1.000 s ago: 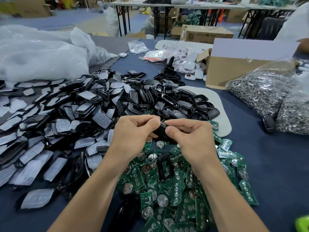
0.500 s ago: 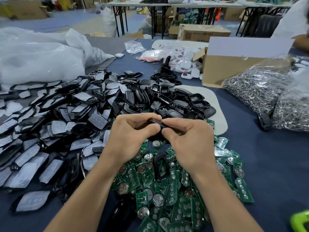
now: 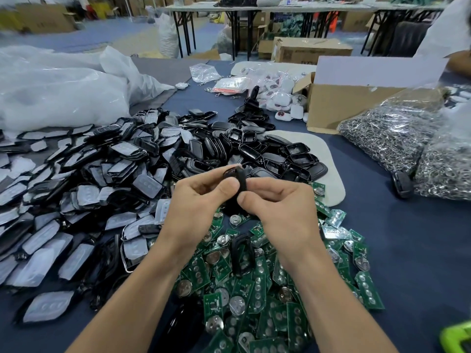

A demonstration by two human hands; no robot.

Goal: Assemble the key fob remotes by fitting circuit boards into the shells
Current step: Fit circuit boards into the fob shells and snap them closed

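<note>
A glossy black shell (image 3: 236, 179), turned on edge, sits between both hands. The left hand (image 3: 196, 203) pinches it with thumb and curled fingers, and the right hand (image 3: 279, 206) grips its other side, above the green circuit boards (image 3: 257, 291)

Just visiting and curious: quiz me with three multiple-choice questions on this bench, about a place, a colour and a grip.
1. Where do the green circuit boards lie?
A. on the floor
B. heaped on the table, nearest the person
C. on a shelf

2. What colour is the shell being held?
A. white
B. red
C. black

3. How is that shell held?
A. by the left hand and right hand together
B. by one hand alone
C. by neither

Answers:
1 B: the green heap covers the table under both forearms.
2 C: it shows black between the thumbs.
3 A: fingers of both hands pinch it.
</note>
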